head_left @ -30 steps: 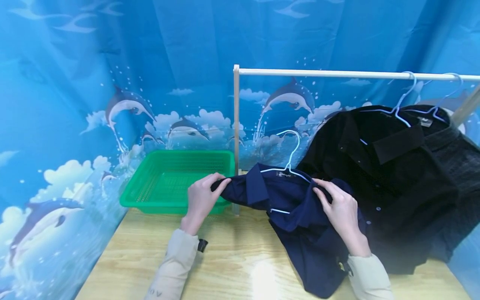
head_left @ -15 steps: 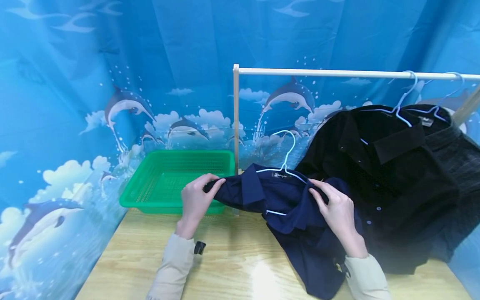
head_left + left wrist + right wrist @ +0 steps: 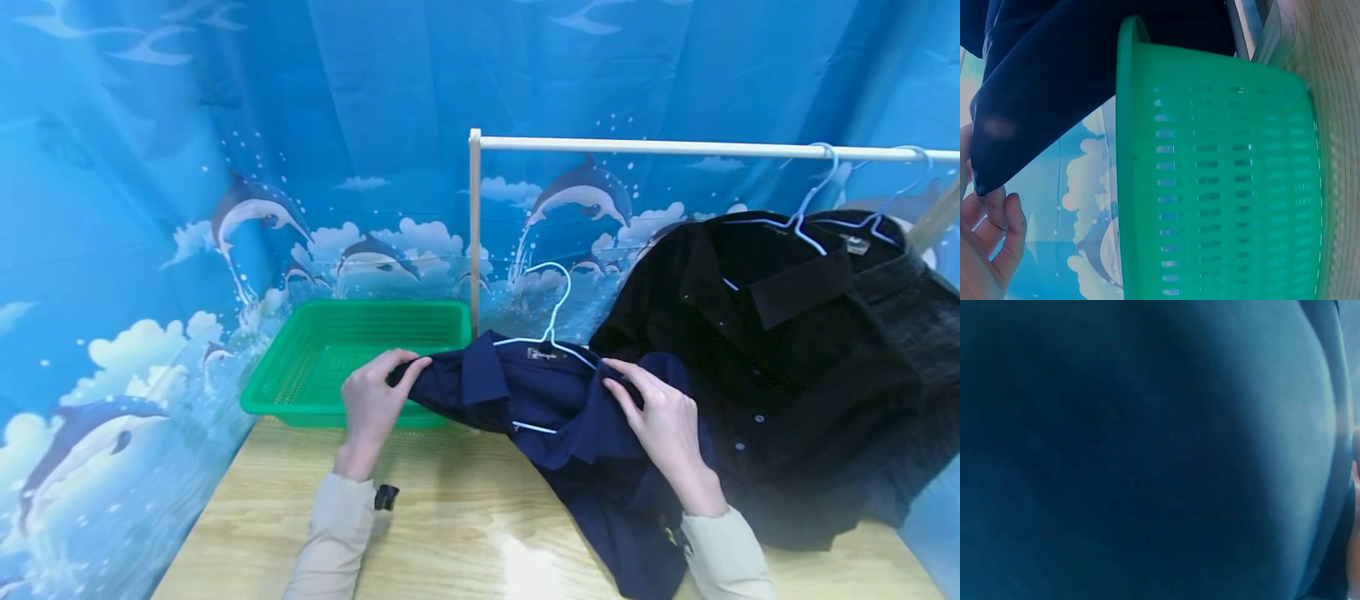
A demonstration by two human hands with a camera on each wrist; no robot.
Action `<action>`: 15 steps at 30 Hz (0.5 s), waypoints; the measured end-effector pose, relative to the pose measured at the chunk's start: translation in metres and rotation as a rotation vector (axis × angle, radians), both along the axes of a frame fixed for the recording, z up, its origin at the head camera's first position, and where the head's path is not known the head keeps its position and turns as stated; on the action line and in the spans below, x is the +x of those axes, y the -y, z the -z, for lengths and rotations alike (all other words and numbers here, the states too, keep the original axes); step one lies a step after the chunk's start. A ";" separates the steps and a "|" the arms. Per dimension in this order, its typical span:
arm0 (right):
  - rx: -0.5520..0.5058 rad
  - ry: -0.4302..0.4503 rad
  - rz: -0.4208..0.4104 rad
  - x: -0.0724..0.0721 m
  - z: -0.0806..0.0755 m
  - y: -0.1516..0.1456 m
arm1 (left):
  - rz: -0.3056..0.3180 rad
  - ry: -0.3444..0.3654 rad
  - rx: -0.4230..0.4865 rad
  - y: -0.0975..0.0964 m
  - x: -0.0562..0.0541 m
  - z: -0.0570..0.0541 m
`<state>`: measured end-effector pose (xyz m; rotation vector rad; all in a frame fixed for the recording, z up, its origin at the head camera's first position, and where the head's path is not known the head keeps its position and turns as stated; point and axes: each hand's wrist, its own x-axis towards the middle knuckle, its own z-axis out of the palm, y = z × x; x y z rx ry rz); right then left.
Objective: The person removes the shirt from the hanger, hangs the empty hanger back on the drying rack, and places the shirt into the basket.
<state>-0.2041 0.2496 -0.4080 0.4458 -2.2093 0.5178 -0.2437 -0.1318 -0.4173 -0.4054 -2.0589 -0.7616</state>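
Observation:
A navy shirt (image 3: 543, 392) hangs between both hands in the head view, with a pale blue wire hanger (image 3: 552, 327) inside its collar and the hook standing up free. My left hand (image 3: 372, 400) pinches the end of one sleeve beside the green basket. In the left wrist view the cloth narrows to a point at the fingertips (image 3: 1015, 215). My right hand (image 3: 660, 417) pinches the shirt near the other shoulder, between thumb and fingers. The shirt's cloth (image 3: 1147, 450) fills nearly all of the right wrist view, hiding most of that hand.
A green plastic basket (image 3: 258, 398) stands on the wooden table (image 3: 435, 533) at the left. The white rail (image 3: 637, 147) of a rack runs behind the shirt. Black shirts (image 3: 810, 367) on hangers hang from it at the right. A dolphin-print curtain (image 3: 375, 167) covers the back.
Both hands have shifted left together, carrying the navy shirt and its hanger with them. The grips look the same. The basket and the black shirts have stayed put.

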 end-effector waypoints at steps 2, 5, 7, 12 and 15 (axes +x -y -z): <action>0.015 0.012 0.006 0.001 0.000 0.000 | -0.003 -0.001 0.007 0.002 0.000 0.001; 0.031 0.038 -0.004 0.003 -0.001 -0.002 | -0.008 0.000 0.011 0.005 -0.001 0.002; 0.036 0.060 -0.014 0.004 -0.001 -0.003 | -0.012 -0.003 0.019 0.007 -0.001 0.002; 0.041 0.099 -0.014 0.007 -0.002 -0.005 | -0.039 -0.038 0.046 0.015 0.000 -0.003; 0.040 0.097 -0.005 0.008 -0.001 -0.006 | -0.065 -0.051 0.052 0.019 0.000 -0.005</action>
